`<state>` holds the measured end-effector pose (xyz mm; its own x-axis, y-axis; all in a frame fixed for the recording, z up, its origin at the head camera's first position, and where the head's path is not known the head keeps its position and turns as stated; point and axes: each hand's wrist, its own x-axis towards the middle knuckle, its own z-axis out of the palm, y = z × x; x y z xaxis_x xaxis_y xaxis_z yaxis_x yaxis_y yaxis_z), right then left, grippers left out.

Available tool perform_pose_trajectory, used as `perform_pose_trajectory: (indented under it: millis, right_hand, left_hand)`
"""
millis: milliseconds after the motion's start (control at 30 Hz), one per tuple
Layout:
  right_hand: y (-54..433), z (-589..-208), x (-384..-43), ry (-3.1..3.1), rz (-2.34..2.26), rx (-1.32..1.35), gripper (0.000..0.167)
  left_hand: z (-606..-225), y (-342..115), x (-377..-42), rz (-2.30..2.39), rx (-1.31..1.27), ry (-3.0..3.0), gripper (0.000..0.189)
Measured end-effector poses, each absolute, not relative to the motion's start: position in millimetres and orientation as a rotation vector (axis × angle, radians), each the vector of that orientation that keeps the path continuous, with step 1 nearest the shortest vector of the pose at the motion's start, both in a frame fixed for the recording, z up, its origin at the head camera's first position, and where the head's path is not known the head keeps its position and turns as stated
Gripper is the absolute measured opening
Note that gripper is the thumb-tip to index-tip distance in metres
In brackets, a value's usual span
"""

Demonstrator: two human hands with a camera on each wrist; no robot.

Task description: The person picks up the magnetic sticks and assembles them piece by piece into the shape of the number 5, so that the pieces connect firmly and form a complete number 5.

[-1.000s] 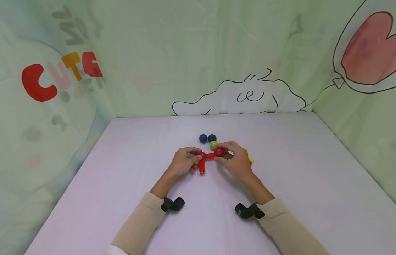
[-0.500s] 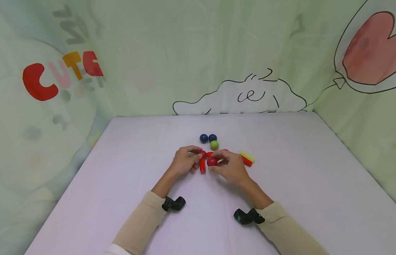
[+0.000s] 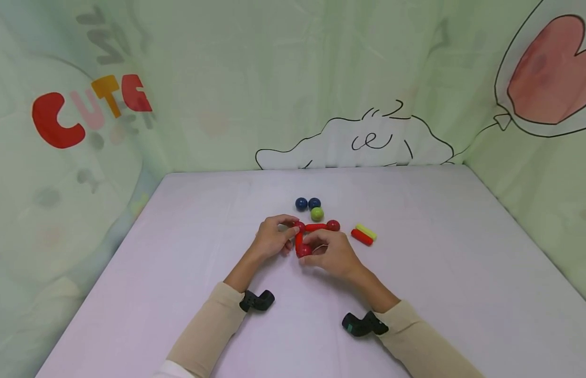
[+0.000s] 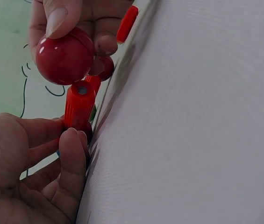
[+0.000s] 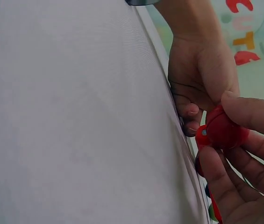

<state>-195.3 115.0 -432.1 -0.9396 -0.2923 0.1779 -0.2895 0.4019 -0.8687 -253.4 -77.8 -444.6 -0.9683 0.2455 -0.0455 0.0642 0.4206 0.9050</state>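
Observation:
My left hand (image 3: 272, 239) holds the corner of a small construction, its fingers pinching a red ball (image 3: 299, 226). From that ball one red rod (image 3: 316, 227) runs right to another red ball (image 3: 333, 225). A second red rod (image 3: 299, 243) points toward me; in the left wrist view its near end shows a small grey disc (image 4: 81, 90). My right hand (image 3: 334, 254) pinches a third red ball (image 4: 65, 58) between thumb and fingers, right at that rod's near end. In the right wrist view this ball (image 5: 225, 130) overlaps the rod's tip.
Beyond the hands lie two dark blue balls (image 3: 301, 204) and a green ball (image 3: 317, 213). To the right, a loose red rod (image 3: 362, 237) lies alongside a yellow-green rod (image 3: 366, 232). White cloth covers the table (image 3: 203, 220), with a printed curtain (image 3: 293, 79) behind.
My right hand has moved left and toward me with a red ball, from the crosswise rod's right end to the near rod's end. The loose rods have come into view. My left hand stays.

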Motion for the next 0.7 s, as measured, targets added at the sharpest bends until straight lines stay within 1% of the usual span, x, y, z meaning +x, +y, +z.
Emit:
perform_pose_trajectory:
  millis: [433,700]
  right_hand:
    - [110.8,-434.0,-193.2,2.639,-1.485,-0.617,0.023]
    - [110.6,-433.4,-193.5,2.632,-1.465,-0.625,0.022]
  left_hand:
    - [-443.5,-78.2,-253.7,1.582,0.304,2.5,0.029]
    - [-443.6,-78.6,-253.3,1.579,0.307,2.495,0.031]
